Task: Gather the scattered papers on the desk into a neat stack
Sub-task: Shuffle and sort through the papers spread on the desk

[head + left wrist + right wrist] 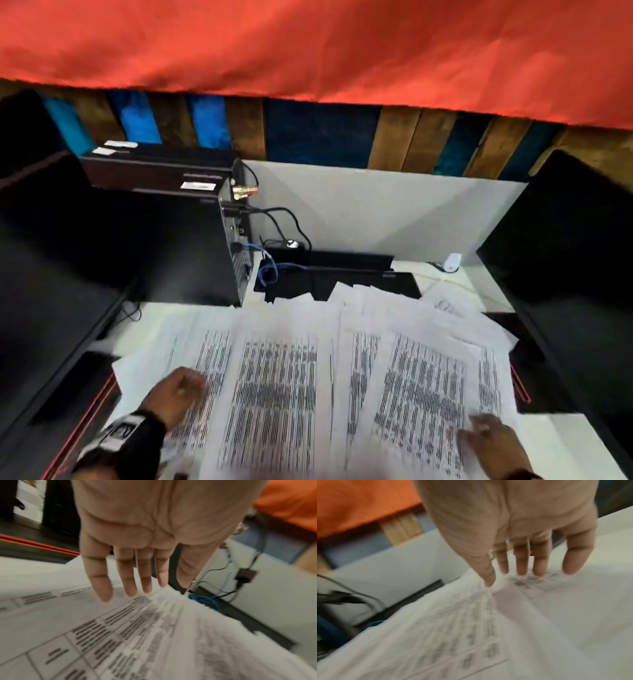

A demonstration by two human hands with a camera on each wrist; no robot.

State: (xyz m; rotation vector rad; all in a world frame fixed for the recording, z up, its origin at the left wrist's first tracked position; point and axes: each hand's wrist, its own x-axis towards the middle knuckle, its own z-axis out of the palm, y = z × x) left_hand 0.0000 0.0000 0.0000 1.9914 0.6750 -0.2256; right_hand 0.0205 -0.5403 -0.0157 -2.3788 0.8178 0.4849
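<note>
Item: left hand (178,394), fingers straight and spread, holding nothing; palm down over the near-left sheets, contact not clear through the blur
Item: right hand (489,442), fingers likewise extended, gripping nothing; fingertips (522,569) at or just above the near-right sheets
Item: papers (284,377), printed tables, overlapping loosely between and beyond both hands, fanned across the desk (565,442), far edges lapping a black flat device (342,277) past the fingertips
Item: blue cable (270,270), beyond the left hand, beside a black computer case (185,246)
Step judged: gathering only begun, no stack yet
Next move calls for: both palms pressing down and sweeping inward, drawing far sheets clear of the cables
</note>
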